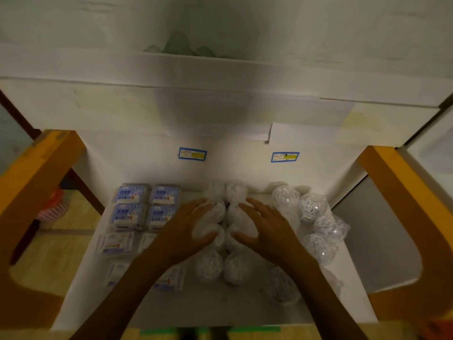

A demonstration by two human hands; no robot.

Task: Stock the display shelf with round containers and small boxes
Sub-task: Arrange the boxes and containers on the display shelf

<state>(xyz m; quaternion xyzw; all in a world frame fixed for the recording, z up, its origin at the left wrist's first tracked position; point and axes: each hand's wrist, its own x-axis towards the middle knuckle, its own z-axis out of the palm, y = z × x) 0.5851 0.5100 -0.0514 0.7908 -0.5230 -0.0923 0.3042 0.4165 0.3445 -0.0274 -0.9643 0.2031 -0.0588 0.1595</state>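
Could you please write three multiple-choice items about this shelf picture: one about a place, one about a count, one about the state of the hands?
1. Where do the small boxes lie on the shelf?
A. on its left part
B. on its right part
C. on the upper board

2. How many blue price labels are on the back wall?
A. one
B. two
C. four

3. What are the hands doing?
A. both hang idle off the shelf
B. both rest with straight fingers on the middle round containers
C. each lifts a box

Key:
1 A, the boxes lie left of the round containers.
2 B, one label and another.
3 B, left hand and right hand flank the two middle rows.
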